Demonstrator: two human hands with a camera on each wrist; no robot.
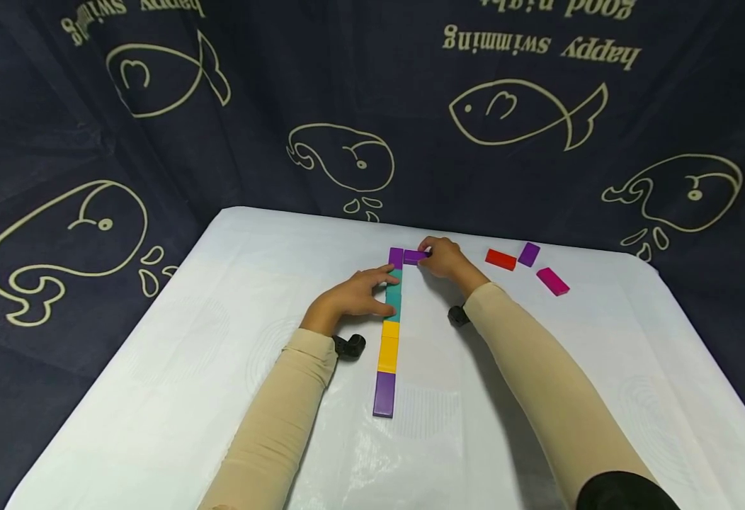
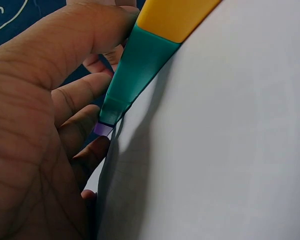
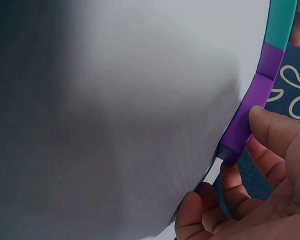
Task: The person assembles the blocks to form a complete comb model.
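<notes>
The right hand (image 1: 442, 256) pinched a purple rectangular block (image 1: 413, 257) between thumb and fingers, just right of the purple end block (image 1: 396, 256) at the row's far end. The left hand (image 1: 355, 294), fingers apart, touched the teal blocks (image 1: 394, 306) from the left; yellow blocks (image 1: 388, 347) lay nearer. A red block (image 1: 501, 259) lay far right.

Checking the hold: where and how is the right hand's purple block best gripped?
Probably pinch the purple block across its long sides by the outer end, which the right hand holds, from the right: its inner end sits against or very near the corner block.
</notes>
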